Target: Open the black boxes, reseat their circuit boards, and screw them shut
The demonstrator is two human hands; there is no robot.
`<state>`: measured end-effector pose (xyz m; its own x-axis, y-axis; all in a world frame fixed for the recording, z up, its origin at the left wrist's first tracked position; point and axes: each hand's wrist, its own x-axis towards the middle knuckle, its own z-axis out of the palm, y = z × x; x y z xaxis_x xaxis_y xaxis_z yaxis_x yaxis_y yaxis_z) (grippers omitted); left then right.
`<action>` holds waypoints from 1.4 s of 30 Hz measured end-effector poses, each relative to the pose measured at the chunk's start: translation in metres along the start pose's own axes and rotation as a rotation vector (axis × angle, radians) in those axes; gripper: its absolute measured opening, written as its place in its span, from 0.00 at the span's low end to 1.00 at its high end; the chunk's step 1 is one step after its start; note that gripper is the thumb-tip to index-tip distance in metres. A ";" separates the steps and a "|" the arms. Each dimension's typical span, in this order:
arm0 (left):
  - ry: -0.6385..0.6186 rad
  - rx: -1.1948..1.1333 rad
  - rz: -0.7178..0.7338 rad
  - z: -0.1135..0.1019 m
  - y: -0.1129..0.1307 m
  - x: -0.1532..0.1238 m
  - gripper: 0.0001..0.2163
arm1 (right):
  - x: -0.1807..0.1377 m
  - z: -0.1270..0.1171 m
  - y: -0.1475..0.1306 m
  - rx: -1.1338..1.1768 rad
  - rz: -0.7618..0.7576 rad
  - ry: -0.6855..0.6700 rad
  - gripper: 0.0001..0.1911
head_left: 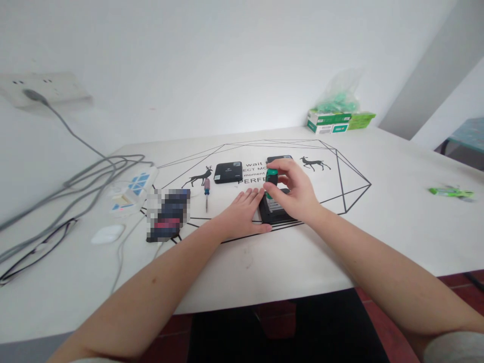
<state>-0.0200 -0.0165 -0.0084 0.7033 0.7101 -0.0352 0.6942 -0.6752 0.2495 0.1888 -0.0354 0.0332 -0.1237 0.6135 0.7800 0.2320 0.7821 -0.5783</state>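
The right hand (297, 194) is curled around a green tool (271, 177), thumb and fingertips pinching its handle and holding it upright. Only the handle top shows; the shaft and tip are hidden behind the fingers, so what kind of tool it is cannot be told for sure. It stands over a black box (275, 213) near the middle of the desk (340, 247). The box is largely covered by the right hand, and only its near edge and a pale label on top show. The left hand (245, 214) lies flat and open on the desk, holding nothing, its fingertips against the box's left side.

Behind the right hand a dark device (280, 159) peeks out, mostly hidden. To its left lies a second black box (228, 172) in full view, and nearer still a small screwdriver (206, 192) lies on the desk, tip toward the person. The printed words on the desk are partly covered by the hands. Left of the screwdriver a pixelated object (168, 214) cannot be made out. Further left are a white case (108, 234), a power strip (132, 189) and grey cables (83, 174) running up to a wall socket (45, 88). At the far edge stand green boxes (333, 122) under a blurry bag (338, 96), and a green item (451, 191) at the right is too blurred to identify
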 end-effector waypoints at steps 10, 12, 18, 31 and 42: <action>-0.032 -0.013 -0.024 0.000 -0.001 0.000 0.56 | -0.001 -0.001 0.006 0.002 0.022 0.051 0.16; -0.035 -0.011 -0.028 0.000 0.000 0.001 0.56 | -0.001 -0.001 0.006 0.010 0.024 0.067 0.16; -0.057 0.006 -0.046 -0.002 0.002 0.000 0.56 | 0.000 -0.001 0.006 0.021 0.017 0.078 0.15; -0.031 -0.004 -0.028 0.000 0.000 0.000 0.56 | 0.000 -0.002 0.003 -0.010 -0.010 0.051 0.15; -0.049 0.011 -0.050 -0.001 0.002 0.000 0.56 | -0.001 -0.001 0.005 0.003 -0.005 0.047 0.15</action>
<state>-0.0189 -0.0175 -0.0070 0.6739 0.7327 -0.0950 0.7302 -0.6411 0.2360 0.1910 -0.0322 0.0293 -0.0789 0.6038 0.7932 0.2290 0.7854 -0.5750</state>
